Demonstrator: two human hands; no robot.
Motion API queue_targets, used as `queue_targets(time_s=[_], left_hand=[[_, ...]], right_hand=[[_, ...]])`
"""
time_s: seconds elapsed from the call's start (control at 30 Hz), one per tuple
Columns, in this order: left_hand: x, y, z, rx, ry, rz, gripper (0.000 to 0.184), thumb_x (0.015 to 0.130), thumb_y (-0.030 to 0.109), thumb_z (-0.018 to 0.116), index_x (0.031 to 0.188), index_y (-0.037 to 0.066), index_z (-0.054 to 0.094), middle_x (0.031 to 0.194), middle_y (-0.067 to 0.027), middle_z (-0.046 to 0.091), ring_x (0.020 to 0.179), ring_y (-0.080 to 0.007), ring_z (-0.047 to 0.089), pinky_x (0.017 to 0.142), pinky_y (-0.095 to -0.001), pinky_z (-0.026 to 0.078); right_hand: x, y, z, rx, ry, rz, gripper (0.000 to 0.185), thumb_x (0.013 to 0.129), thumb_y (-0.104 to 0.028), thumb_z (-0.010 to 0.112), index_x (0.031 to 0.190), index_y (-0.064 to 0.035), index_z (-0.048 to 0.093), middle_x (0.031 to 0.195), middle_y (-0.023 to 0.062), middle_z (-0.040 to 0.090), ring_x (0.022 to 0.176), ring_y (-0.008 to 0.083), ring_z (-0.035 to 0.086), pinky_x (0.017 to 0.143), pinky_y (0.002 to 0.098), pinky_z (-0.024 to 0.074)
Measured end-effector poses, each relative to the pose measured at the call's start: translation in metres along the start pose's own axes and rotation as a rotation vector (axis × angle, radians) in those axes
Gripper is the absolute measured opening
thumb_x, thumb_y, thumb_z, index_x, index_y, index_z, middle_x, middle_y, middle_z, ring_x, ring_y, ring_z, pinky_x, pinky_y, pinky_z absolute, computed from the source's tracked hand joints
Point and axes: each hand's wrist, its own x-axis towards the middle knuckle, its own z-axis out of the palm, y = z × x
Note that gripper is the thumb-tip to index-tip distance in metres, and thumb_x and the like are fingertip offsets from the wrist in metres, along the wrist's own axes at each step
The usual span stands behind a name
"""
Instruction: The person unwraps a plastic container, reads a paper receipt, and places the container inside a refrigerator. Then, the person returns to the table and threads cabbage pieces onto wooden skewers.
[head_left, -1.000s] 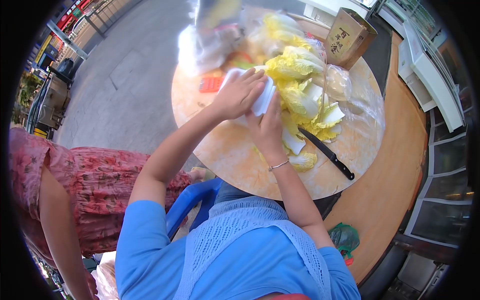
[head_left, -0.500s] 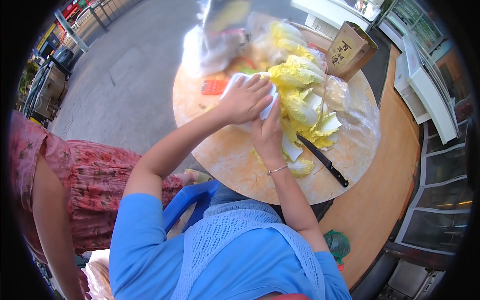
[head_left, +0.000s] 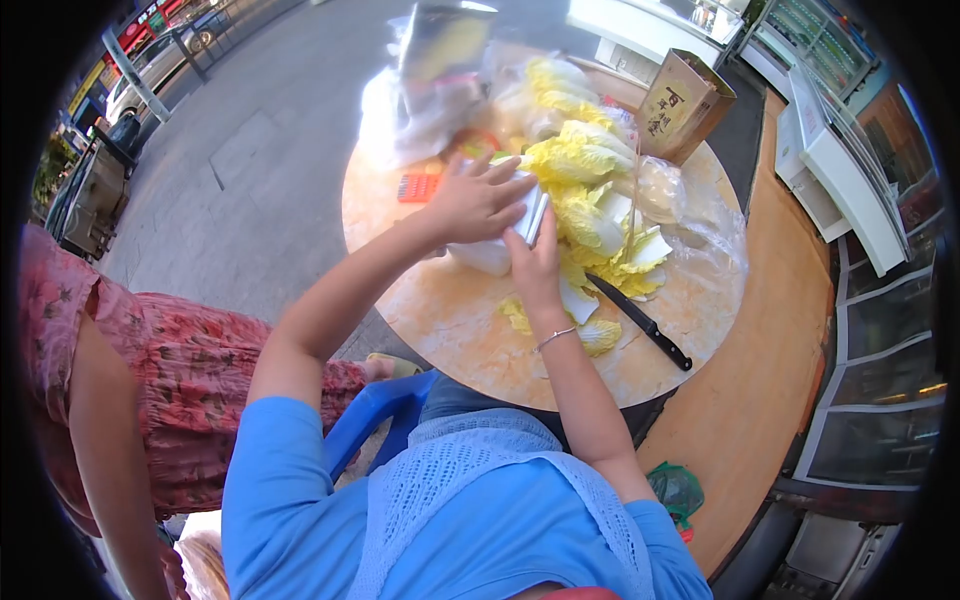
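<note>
My left hand (head_left: pixel 483 204) lies spread, palm down, on a flat white item (head_left: pixel 532 212), which looks like a folded cloth or lid; I cannot tell which. The near right corner of it is held between the thumb and fingers of my right hand (head_left: pixel 537 262). Under both hands a whitish container (head_left: pixel 482 257) is partly visible. Yellow-green cabbage leaves (head_left: pixel 590 215) are heaped just to the right. A black-handled knife (head_left: pixel 645 322) rests nearer the table's right edge.
The round table (head_left: pixel 440 330) also bears an orange grater-like piece (head_left: pixel 418 187), plastic bags (head_left: pixel 400 115) and a paper box (head_left: pixel 680 105). A blue stool (head_left: pixel 375 410) is below left. Another person in a red dress (head_left: pixel 200 400) stands at left.
The white item has tilted and shifted slightly under my hands, and more of the whitish container shows beneath. My left fingers are spread wider. The camera view has moved a little.
</note>
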Motion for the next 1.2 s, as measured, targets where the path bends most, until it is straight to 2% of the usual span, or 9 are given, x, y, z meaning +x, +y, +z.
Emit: queue_targets(time_s=[0.1, 0.17, 0.53, 0.8, 0.87, 1.0, 1.03, 1.13, 1.2], left_hand=[[0.004, 0.000, 0.003, -0.303, -0.050, 0.116, 0.046, 0.094, 0.037, 0.034, 0.137, 0.021, 0.038, 0.143, -0.0097, 0.034, 0.131, -0.0305, 0.030, 0.101, -0.0503, 0.022], [0.003, 0.000, 0.006, -0.268, -0.045, 0.120, 0.046, 0.094, 0.037, 0.034, 0.137, 0.021, 0.038, 0.143, -0.0097, 0.034, 0.131, -0.0297, 0.031, 0.101, -0.0494, 0.022], [0.006, -0.009, 0.002, -0.155, -0.065, 0.148, 0.046, 0.093, 0.038, 0.037, 0.136, 0.020, 0.039, 0.138, -0.0087, 0.039, 0.129, -0.0255, 0.033, 0.104, -0.0559, 0.017], [0.003, -0.017, 0.010, -0.182, 0.032, 0.177, 0.045, 0.093, 0.030, 0.036, 0.136, 0.016, 0.040, 0.138, -0.0094, 0.040, 0.130, -0.0285, 0.033, 0.106, -0.0526, 0.016], [-0.004, -0.031, 0.018, -0.642, 0.239, -0.058, 0.044, 0.091, 0.020, 0.039, 0.134, 0.012, 0.040, 0.136, -0.0139, 0.041, 0.130, -0.0309, 0.033, 0.107, -0.0471, 0.019], [-0.018, -0.027, 0.037, -0.951, 0.461, -0.662, 0.042, 0.085, 0.023, 0.055, 0.120, -0.001, 0.048, 0.117, -0.0219, 0.052, 0.112, -0.0281, 0.050, 0.094, -0.0346, 0.037], [-0.023, -0.030, 0.034, -1.367, 0.246, -0.806, 0.043, 0.084, 0.025, 0.058, 0.113, -0.005, 0.052, 0.106, -0.0172, 0.059, 0.092, -0.0213, 0.058, 0.083, -0.0300, 0.044], [-0.036, -0.025, 0.039, -1.771, 0.017, -0.953, 0.050, 0.085, 0.029, 0.057, 0.119, -0.006, 0.049, 0.105, -0.0155, 0.060, 0.089, -0.0167, 0.060, 0.079, -0.0275, 0.047], [-0.039, -0.024, 0.038, -1.735, 0.020, -0.923, 0.046, 0.087, 0.029, 0.056, 0.117, -0.005, 0.051, 0.097, -0.0111, 0.063, 0.080, -0.0128, 0.061, 0.072, -0.0267, 0.048]], right_hand=[[0.000, -0.008, 0.004, 0.102, -0.006, 0.002, 0.074, 0.083, -0.012, 0.055, 0.140, 0.0036, 0.011, 0.139, 0.0206, 0.031, 0.125, 0.0271, 0.038, 0.101, 0.0346, 0.0362], [-0.002, -0.011, 0.008, 0.290, 0.026, 0.050, 0.073, 0.083, -0.008, 0.053, 0.141, 0.0025, 0.009, 0.140, 0.0197, 0.027, 0.128, 0.0270, 0.034, 0.102, 0.0344, 0.0351], [0.000, 0.004, 0.003, 0.219, 0.042, 0.008, 0.067, 0.090, -0.016, 0.051, 0.140, 0.0048, 0.012, 0.143, 0.0202, 0.023, 0.130, 0.0263, 0.030, 0.105, 0.0346, 0.0292], [-0.004, 0.001, 0.012, -0.300, 0.109, -0.053, 0.062, 0.093, -0.022, 0.043, 0.138, 0.0094, 0.012, 0.137, 0.0303, 0.029, 0.127, 0.0375, 0.033, 0.104, 0.0390, 0.0279], [-0.005, -0.002, 0.013, -0.333, 0.116, -0.047, 0.062, 0.093, -0.021, 0.042, 0.138, 0.0097, 0.013, 0.137, 0.0313, 0.029, 0.126, 0.0389, 0.033, 0.104, 0.0398, 0.0279], [-0.002, 0.001, 0.013, -0.451, 0.128, -0.076, 0.060, 0.093, -0.019, 0.040, 0.137, 0.0105, 0.014, 0.136, 0.0329, 0.029, 0.126, 0.0412, 0.033, 0.103, 0.0414, 0.0279], [-0.001, 0.001, 0.014, -0.451, 0.127, -0.077, 0.060, 0.093, -0.019, 0.040, 0.137, 0.0105, 0.014, 0.136, 0.0329, 0.029, 0.126, 0.0412, 0.033, 0.103, 0.0414, 0.0279], [-0.003, 0.002, 0.018, -0.420, 0.152, -0.086, 0.058, 0.093, -0.018, 0.040, 0.137, 0.0104, 0.015, 0.136, 0.0332, 0.029, 0.125, 0.0416, 0.034, 0.103, 0.0417, 0.0286], [-0.003, -0.001, 0.021, -0.408, 0.192, -0.063, 0.055, 0.092, -0.014, 0.040, 0.138, 0.0080, 0.018, 0.137, 0.0271, 0.032, 0.126, 0.0343, 0.036, 0.103, 0.0368, 0.0299]])
